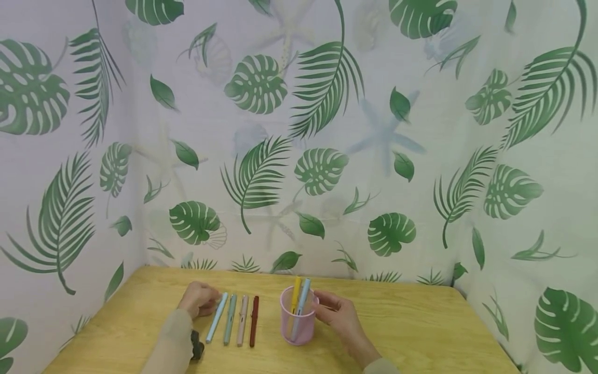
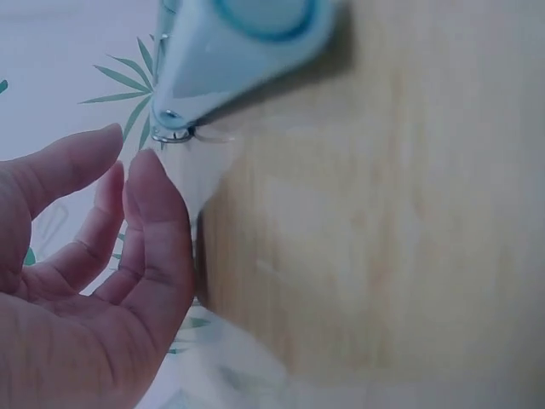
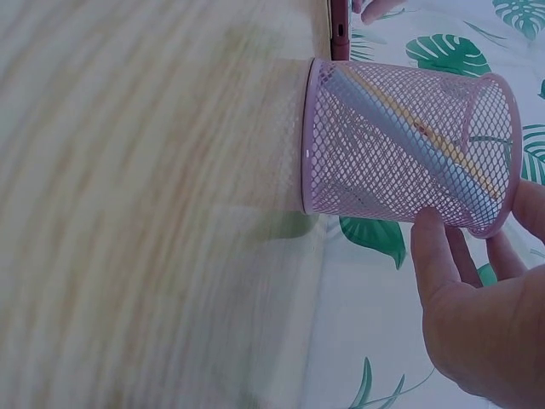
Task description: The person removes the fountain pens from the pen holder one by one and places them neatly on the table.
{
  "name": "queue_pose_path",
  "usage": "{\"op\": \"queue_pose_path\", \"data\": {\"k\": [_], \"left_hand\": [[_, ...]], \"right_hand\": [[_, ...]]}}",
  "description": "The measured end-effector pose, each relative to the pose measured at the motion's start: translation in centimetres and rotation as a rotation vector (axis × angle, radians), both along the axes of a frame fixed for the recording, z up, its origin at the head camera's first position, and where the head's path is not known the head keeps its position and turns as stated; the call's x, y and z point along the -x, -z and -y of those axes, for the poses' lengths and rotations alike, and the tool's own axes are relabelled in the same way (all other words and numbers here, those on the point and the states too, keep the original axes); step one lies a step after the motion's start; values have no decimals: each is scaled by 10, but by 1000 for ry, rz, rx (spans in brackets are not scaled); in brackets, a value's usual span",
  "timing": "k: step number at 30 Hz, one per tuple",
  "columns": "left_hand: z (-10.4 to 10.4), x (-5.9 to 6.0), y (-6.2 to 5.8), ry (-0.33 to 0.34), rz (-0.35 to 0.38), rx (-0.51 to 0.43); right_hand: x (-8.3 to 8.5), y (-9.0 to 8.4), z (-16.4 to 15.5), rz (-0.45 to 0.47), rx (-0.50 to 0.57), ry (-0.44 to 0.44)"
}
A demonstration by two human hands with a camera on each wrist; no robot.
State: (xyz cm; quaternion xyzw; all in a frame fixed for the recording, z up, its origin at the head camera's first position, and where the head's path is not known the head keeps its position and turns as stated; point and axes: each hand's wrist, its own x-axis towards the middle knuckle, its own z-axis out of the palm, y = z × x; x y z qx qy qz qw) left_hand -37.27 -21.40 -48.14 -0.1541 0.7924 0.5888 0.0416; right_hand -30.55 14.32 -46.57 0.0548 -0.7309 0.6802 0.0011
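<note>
My left hand [image 1: 200, 299] is at the far end of a light blue pen [image 1: 217, 318]. In the left wrist view the thumb and fingertips are bent towards each other just below the pen's end [image 2: 247, 51], with a gap between them. A pink mesh pen cup [image 1: 298, 328] stands upright on the table, holding a yellow pen [image 1: 296, 293] and a pale blue pen [image 1: 303, 296], both leaning. My right hand [image 1: 343, 319] holds the cup's right side, thumb against the mesh and fingers at the rim, as the right wrist view of the hand [image 3: 490, 315] shows.
Beside the light blue pen lie a green pen [image 1: 230, 319], a pink pen [image 1: 243, 320] and a dark red pen [image 1: 254, 321] in a row on the wooden table [image 1: 411, 332]. Leaf-patterned cloth [image 1: 345, 208] hangs behind and at both sides.
</note>
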Motion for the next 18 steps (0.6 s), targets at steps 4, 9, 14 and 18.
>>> {"op": "queue_pose_path", "data": {"k": [4,9,14,18], "left_hand": [[-2,-1,-4,10,-16,-33],[-5,0,-11,33,-46,-58],[-8,0,-13,38,-85,-55],[-13,-3,-12,19,-98,-56]], "right_hand": [[-1,-2,0,3,-3,2],[0,-4,-1,-2,9,6],[1,0,0,4,30,13],[1,3,1,5,32,20]]}}
